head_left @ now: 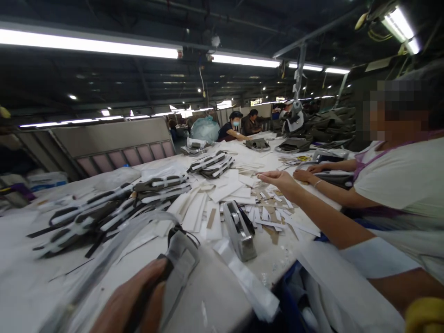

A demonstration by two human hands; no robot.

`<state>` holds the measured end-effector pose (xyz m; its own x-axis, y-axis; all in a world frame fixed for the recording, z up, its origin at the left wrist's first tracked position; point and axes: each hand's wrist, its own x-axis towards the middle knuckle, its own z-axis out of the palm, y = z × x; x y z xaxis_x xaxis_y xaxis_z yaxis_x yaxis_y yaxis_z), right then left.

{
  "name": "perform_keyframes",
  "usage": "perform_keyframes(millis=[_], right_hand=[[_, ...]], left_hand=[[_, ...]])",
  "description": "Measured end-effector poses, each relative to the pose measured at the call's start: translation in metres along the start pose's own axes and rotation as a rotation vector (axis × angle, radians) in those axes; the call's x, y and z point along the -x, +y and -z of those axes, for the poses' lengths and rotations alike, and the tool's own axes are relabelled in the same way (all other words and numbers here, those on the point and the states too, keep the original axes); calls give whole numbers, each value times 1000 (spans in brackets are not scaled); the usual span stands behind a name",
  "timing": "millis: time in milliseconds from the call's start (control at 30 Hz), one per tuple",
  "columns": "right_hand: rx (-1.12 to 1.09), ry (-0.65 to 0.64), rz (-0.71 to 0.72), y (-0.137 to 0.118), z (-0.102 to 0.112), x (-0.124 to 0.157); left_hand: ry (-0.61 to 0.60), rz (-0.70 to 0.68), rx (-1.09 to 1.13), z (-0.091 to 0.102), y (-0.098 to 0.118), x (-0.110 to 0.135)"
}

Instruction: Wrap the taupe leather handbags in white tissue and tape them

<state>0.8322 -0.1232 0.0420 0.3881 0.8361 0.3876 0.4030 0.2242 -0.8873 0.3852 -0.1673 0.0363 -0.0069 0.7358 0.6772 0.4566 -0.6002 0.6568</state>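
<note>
At the bottom left, my left hand [133, 293] is wrapped around a folded dark grey garment [180, 252] with clear plastic over it. My right hand [280, 181] reaches over the scattered paper strips, its fingertips pressed together. Whether anything small is between them I cannot make out. A tape dispenser [239, 231] stands on the table between my hands. Around it lie white card strips [227, 189] and small white and brown scraps [268, 210]. On my right forearm sits a pale band [379, 260].
Folded dark garments with white strips [114, 208] are piled at the left, and another stack [211, 164] lies farther back. A co-worker [391, 171] stands close on my right, hands on a grey garment. Other people [234, 127] work at the table's far end.
</note>
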Motion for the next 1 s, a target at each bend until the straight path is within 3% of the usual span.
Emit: perform_keyframes(millis=[100,233,333,467,567,733,900,1000], right_hand=[[-179,-118,-10,-38,-40,35],[-332,-280,-56,-67,-92,84],[-442,-338,-86,-78,-122,114],[-548,-310,-149,-87,-146,142],[-556,-304,-166,-88,-154,158],[-464,-351,-62,-76,-162,192],[-479,-427,-158,-63,-177,213],[-477,-345,-215,-55,-182,217]], left_hand=[[-261,-186,104,-31,22,-1],[-451,-75,344,-78,30,-13],[-580,33,401,-86,24,-10],[-695,207,539,-76,15,9],[-664,311,632,-69,9,19],[-537,377,675,-59,-1,23],[-524,431,723,-50,-12,28],[-507,463,754,-49,-18,32]])
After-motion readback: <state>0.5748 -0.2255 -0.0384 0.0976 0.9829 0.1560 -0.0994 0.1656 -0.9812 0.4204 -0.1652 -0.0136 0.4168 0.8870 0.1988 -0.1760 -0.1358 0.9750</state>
